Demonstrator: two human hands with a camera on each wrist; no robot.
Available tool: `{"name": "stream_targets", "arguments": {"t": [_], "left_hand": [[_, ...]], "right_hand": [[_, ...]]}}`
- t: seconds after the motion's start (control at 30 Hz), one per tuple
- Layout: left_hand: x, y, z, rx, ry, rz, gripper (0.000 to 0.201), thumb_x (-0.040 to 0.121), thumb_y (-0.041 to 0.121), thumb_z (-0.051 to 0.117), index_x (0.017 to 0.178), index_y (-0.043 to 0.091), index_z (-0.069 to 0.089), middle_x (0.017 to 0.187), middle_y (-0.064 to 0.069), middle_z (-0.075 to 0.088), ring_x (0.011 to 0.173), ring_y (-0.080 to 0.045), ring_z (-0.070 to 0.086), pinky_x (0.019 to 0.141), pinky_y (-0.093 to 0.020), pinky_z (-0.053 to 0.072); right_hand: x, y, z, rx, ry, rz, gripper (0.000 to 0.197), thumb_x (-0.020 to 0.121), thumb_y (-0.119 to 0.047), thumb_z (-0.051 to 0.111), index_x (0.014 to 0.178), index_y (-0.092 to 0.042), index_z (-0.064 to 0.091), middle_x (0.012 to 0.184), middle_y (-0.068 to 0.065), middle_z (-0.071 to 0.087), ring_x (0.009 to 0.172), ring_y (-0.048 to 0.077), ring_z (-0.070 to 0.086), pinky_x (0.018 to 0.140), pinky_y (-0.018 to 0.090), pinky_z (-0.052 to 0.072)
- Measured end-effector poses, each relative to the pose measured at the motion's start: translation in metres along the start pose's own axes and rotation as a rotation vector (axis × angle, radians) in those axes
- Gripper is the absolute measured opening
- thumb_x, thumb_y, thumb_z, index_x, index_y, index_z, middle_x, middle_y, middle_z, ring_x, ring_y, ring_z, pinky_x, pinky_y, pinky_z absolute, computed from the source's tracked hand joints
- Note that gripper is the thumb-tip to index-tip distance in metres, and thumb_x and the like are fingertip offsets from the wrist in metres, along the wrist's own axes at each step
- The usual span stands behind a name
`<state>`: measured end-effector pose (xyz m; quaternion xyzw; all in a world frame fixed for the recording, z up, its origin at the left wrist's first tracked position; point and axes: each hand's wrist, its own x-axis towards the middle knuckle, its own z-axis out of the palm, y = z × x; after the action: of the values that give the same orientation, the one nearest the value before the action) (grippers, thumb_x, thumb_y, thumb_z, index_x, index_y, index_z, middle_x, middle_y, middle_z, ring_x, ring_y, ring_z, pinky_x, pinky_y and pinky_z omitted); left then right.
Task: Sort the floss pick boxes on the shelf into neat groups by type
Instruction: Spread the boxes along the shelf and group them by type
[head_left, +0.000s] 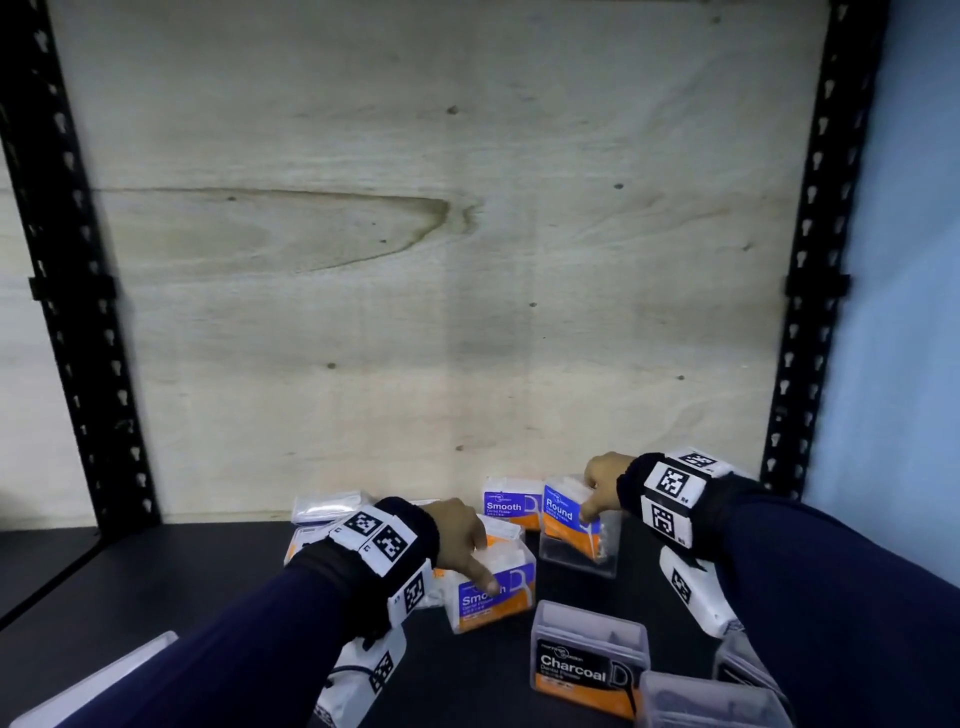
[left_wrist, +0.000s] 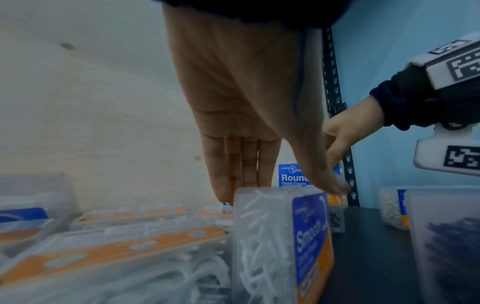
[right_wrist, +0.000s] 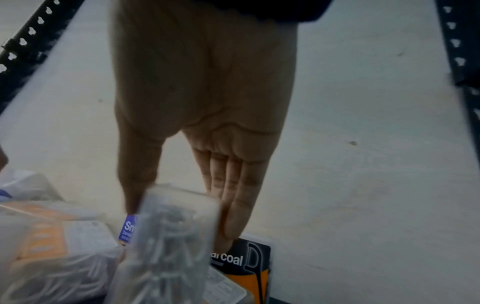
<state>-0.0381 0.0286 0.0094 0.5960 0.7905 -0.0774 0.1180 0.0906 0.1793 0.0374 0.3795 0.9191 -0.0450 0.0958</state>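
Observation:
My left hand (head_left: 475, 561) grips an upright Smooth floss box (head_left: 493, 592) from above at the shelf's middle front, with the thumb (left_wrist: 324, 176) on its blue-and-orange label and the fingers (left_wrist: 233, 164) behind it. To its right, my right hand (head_left: 592, 493) pinches a tilted Round box (head_left: 569, 525) between thumb (right_wrist: 137, 174) and fingers (right_wrist: 233, 195). A second Smooth box (head_left: 506, 504) stands just left of it by the back wall. A black Charcoal box (head_left: 587, 667) stands near the front.
Several floss boxes (left_wrist: 130, 236) lie flat in a pile to the left of my left hand. More clear boxes (head_left: 711, 701) sit at the front right corner. Black perforated uprights (head_left: 810, 312) frame the plywood back wall, and the dark shelf (head_left: 208, 571) runs beneath.

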Motion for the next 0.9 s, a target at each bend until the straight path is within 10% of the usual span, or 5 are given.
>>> {"name": "stream_targets", "arguments": {"t": [0.2,0.37,0.57,0.9], "left_hand": [[-0.008,0.003,-0.001,0.1,0.023,-0.008,0.054,0.084,0.031,0.067,0.127,0.001,0.056,0.128,-0.017,0.059,0.117,-0.031,0.055,0.089,-0.033,0.045],[-0.021,0.007,-0.003,0.086,0.041,-0.016,0.052,0.082,0.031,0.068,0.124,0.003,0.058,0.125,-0.014,0.061,0.113,-0.03,0.058,0.091,-0.035,0.048],[-0.04,0.016,-0.02,0.08,0.151,-0.031,0.049,0.082,0.029,0.067,0.122,0.002,0.059,0.105,-0.013,0.06,0.087,-0.019,0.047,0.073,-0.025,0.036],[-0.047,0.047,-0.042,0.121,0.287,0.003,0.046,0.08,0.029,0.068,0.12,0.007,0.061,0.12,-0.013,0.063,0.098,-0.028,0.058,0.078,-0.033,0.045]], "right_hand": [[-0.017,0.006,-0.008,-0.056,0.009,0.008,0.046,0.085,-0.023,0.064,0.123,0.0,0.057,0.127,0.015,0.061,0.092,0.02,0.053,0.054,0.02,0.036],[-0.048,0.024,-0.024,0.009,0.062,-0.027,0.049,0.086,-0.019,0.064,0.13,-0.002,0.052,0.132,0.011,0.057,0.119,0.027,0.056,0.086,0.029,0.048],[-0.105,0.049,-0.048,0.179,0.145,-0.094,0.048,0.087,-0.012,0.062,0.132,-0.002,0.048,0.128,0.014,0.06,0.094,0.017,0.055,0.067,0.018,0.049],[-0.176,0.098,-0.044,0.185,0.243,-0.026,0.049,0.083,-0.014,0.067,0.13,-0.006,0.052,0.122,0.01,0.065,0.109,0.025,0.062,0.098,0.031,0.046]]}}
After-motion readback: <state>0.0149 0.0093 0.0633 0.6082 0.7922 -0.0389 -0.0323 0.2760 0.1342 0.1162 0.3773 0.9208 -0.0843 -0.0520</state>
